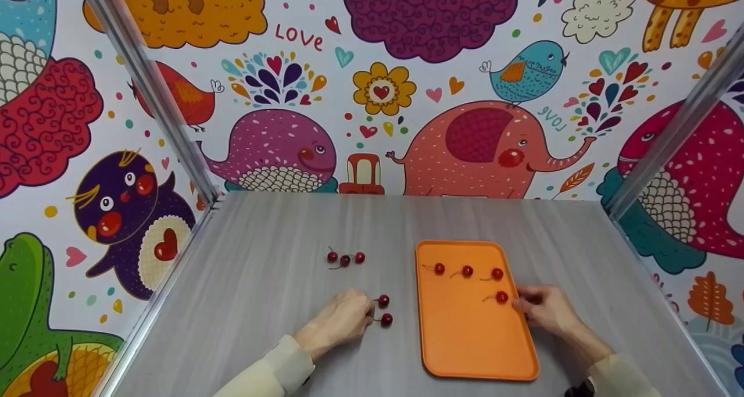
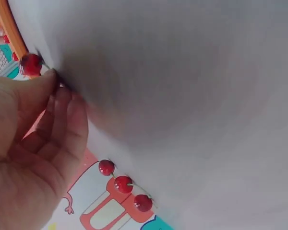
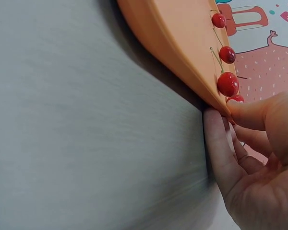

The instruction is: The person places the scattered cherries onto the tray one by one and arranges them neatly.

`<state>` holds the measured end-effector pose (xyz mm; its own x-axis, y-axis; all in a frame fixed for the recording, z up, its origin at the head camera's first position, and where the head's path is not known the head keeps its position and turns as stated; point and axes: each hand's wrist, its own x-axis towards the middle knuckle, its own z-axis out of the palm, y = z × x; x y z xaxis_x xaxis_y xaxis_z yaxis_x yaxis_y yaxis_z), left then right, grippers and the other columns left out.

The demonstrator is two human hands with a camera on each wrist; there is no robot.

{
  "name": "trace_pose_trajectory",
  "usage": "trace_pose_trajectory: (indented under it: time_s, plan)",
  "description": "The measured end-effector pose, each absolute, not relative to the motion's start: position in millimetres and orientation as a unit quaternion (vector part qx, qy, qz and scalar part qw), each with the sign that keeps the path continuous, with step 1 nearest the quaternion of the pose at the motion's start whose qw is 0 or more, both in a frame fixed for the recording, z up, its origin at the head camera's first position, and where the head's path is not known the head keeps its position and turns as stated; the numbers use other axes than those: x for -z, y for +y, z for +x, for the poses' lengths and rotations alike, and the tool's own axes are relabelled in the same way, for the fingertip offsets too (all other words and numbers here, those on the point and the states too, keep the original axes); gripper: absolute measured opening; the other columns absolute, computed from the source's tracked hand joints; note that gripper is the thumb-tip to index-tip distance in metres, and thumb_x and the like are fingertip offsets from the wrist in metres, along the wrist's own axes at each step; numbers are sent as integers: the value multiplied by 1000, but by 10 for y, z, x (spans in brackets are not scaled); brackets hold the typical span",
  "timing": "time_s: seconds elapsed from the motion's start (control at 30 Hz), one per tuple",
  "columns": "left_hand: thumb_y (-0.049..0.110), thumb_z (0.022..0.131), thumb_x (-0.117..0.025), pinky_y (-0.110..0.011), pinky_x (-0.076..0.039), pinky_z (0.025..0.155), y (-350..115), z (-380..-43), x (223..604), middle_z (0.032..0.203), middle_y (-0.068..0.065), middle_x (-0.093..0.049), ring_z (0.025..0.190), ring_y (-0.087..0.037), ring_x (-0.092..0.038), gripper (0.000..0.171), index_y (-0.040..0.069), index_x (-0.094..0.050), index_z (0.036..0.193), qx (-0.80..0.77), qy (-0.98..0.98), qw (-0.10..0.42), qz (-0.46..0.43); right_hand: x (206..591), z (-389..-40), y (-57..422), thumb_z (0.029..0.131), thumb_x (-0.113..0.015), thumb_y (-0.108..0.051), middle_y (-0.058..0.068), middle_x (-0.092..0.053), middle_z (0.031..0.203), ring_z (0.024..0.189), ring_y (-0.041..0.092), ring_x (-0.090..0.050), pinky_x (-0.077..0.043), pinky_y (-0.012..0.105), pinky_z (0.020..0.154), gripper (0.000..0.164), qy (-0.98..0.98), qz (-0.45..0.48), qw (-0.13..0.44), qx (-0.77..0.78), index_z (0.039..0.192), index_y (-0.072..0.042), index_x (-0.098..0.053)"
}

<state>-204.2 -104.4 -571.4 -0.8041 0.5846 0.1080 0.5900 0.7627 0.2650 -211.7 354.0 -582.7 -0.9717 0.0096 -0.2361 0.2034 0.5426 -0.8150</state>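
Observation:
My left hand (image 1: 343, 317) is low over the table, its thumb and fingertips pinching the stem of a red cherry (image 1: 386, 319). In the left wrist view that cherry (image 2: 31, 64) lies just beyond the thumb tip. Another cherry (image 1: 383, 300) lies close by, its stem pointing at the hand. With thumb and fingers, my right hand (image 1: 549, 310) grips the right rim of an orange tray (image 1: 476, 344). The right wrist view has the thumb over the tray edge (image 3: 182, 72). On the tray sit several stemmed cherries, including one (image 1: 501, 297) near the right thumb.
Farther back, left of the tray, three cherries (image 1: 345, 261) lie grouped on the grey wood-grain table (image 1: 279, 234). Metal posts (image 1: 168, 106) and walls printed with cartoon animals enclose the table's back and sides.

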Motion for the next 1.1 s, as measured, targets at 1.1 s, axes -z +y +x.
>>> trace_pose_trajectory:
  time_s: [1.1]
  plan:
    - [16,102,-82,-24,-61,75,-654,-2281,5464,96,1,-87,81,-6,-74,9,15,-91,101,258,-921,21,-291,5821,-2103,3528,105,-76,-8,19,-81,108,91,19,-80,-69,36,70,42,875,52,90,473,141,14,-69]
